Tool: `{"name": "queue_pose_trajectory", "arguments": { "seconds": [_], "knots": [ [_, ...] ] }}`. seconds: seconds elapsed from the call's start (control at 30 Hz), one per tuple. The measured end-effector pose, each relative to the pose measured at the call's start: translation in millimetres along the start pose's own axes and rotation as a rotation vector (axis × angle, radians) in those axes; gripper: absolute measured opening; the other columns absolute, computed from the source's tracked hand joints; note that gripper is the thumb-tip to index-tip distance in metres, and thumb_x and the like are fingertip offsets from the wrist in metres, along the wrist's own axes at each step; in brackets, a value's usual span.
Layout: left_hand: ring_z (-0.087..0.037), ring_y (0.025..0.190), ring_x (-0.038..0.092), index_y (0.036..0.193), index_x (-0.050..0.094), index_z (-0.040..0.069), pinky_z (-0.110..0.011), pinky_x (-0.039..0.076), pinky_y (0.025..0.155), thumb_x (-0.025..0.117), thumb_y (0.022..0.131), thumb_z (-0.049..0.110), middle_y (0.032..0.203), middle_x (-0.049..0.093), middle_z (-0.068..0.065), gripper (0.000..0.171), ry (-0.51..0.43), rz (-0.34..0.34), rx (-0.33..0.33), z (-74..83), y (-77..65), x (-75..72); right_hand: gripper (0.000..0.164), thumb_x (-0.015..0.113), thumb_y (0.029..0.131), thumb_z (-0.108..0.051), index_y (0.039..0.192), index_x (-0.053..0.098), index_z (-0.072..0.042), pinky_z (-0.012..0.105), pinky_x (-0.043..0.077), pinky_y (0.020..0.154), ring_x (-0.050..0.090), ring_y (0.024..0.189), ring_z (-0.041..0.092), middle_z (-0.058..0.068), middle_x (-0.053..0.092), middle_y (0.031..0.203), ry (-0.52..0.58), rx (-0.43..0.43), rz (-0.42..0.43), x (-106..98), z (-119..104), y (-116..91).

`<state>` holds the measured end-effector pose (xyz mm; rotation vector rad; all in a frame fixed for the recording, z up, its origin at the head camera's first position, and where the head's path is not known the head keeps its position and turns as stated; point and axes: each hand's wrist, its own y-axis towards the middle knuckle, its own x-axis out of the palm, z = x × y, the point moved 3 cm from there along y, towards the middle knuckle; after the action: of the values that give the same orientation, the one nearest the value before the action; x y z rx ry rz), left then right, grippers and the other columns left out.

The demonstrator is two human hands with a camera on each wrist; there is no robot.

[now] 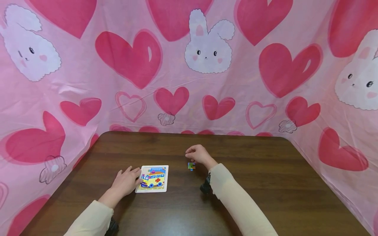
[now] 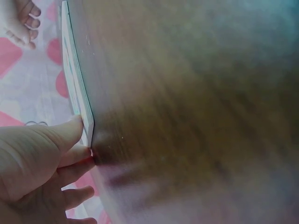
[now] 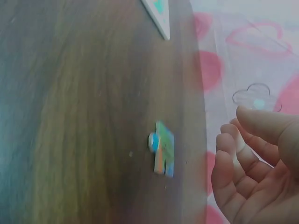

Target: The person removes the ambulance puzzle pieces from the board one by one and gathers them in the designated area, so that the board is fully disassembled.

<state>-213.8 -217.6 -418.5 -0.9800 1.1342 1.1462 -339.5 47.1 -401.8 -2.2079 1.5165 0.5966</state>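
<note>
A white-framed jigsaw puzzle (image 1: 152,178) with a yellow ambulance picture lies flat on the table. My left hand (image 1: 126,181) rests at its left edge, fingers spread and thumb over the frame. In the left wrist view the thumb and index finger touch the corner of the puzzle frame (image 2: 77,79). Right of the puzzle lies one loose jigsaw piece (image 1: 191,166), green, blue and orange. Just beyond it my right hand (image 1: 198,154) hovers with loosely bent fingers. The right wrist view has the jigsaw piece (image 3: 163,150) on the wood, apart from the right hand (image 3: 254,161), which holds nothing.
Everything lies on a dark brown wooden table (image 1: 251,170) with rounded far corners. Behind and beside it hangs a pink cloth (image 1: 177,77) printed with hearts and rabbits. Dark wrist-worn devices (image 1: 205,184) sit beneath the cream sleeves (image 1: 236,193).
</note>
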Motion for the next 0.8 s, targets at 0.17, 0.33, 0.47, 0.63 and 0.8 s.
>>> {"name": "queue_pose_trajectory", "arguments": {
  "seconds": [0.17, 0.33, 0.47, 0.63, 0.8],
  "knots": [
    [-0.047, 0.123, 0.033, 0.123, 0.054, -0.005, -0.066, 0.022, 0.094, 0.065, 0.085, 0.024, 0.128, 0.050, -0.023, 0.049, 0.000, -0.004, -0.008, -0.6, 0.5, 0.7, 0.015, 0.067, 0.084, -0.010, 0.096, 0.068, -0.001, 0.029, 0.050, 0.054, 0.056, 0.058, 0.015, 0.004, 0.063, 0.077, 0.016, -0.034, -0.007, 8.9, -10.8, 3.0],
    [-0.047, 0.123, 0.033, 0.124, 0.054, -0.005, -0.066, 0.022, 0.095, 0.064, 0.086, 0.025, 0.128, 0.050, -0.022, 0.049, 0.006, -0.004, -0.010, -2.0, 0.9, 3.0, 0.014, 0.068, 0.084, -0.013, 0.095, 0.069, -0.004, 0.034, 0.052, 0.058, 0.058, 0.062, 0.019, 0.003, 0.062, 0.078, 0.014, -0.050, -0.019, 22.4, -18.7, 4.1],
    [-0.047, 0.123, 0.033, 0.123, 0.055, -0.004, -0.066, 0.022, 0.094, 0.064, 0.086, 0.026, 0.127, 0.050, -0.022, 0.049, 0.002, 0.006, -0.006, -2.8, 0.1, 4.1, 0.012, 0.068, 0.084, -0.014, 0.094, 0.069, -0.007, 0.036, 0.053, 0.060, 0.059, 0.064, 0.022, 0.003, 0.061, 0.076, 0.013, -0.061, -0.035, 37.4, -25.5, 3.8],
    [-0.048, 0.122, 0.034, 0.123, 0.055, -0.004, -0.067, 0.022, 0.094, 0.065, 0.085, 0.026, 0.127, 0.050, -0.023, 0.050, -0.005, 0.009, -0.006, -2.4, -0.9, 3.4, 0.011, 0.069, 0.084, -0.015, 0.093, 0.069, -0.008, 0.033, 0.052, 0.058, 0.059, 0.066, 0.025, 0.003, 0.060, 0.074, 0.011, -0.099, -0.062, 57.1, -35.4, 3.1],
    [-0.048, 0.123, 0.033, 0.124, 0.055, -0.004, -0.067, 0.022, 0.094, 0.064, 0.085, 0.027, 0.128, 0.050, -0.023, 0.050, -0.010, -0.003, -0.017, -1.4, -0.1, 2.8, 0.013, 0.068, 0.085, -0.015, 0.095, 0.068, -0.007, 0.030, 0.051, 0.059, 0.056, 0.068, 0.023, 0.001, 0.058, 0.077, 0.017, -0.122, -0.111, 74.9, -44.0, 2.2]
  ]
}}
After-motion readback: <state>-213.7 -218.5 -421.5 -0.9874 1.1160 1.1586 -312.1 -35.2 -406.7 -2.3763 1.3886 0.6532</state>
